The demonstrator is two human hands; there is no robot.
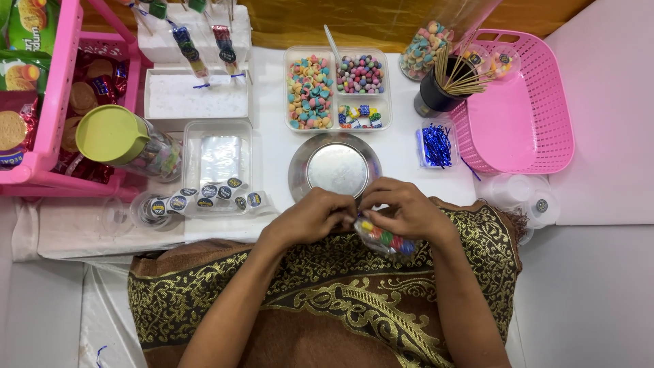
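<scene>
Seen from the head camera, the left hand and right hand meet over a patterned brown cloth, fingers pinched together on a small clear bag of coloured candies at the counter's near edge. Just beyond sits a round metal plate, with a divided candy tray behind it and a pink basket to the right.
</scene>
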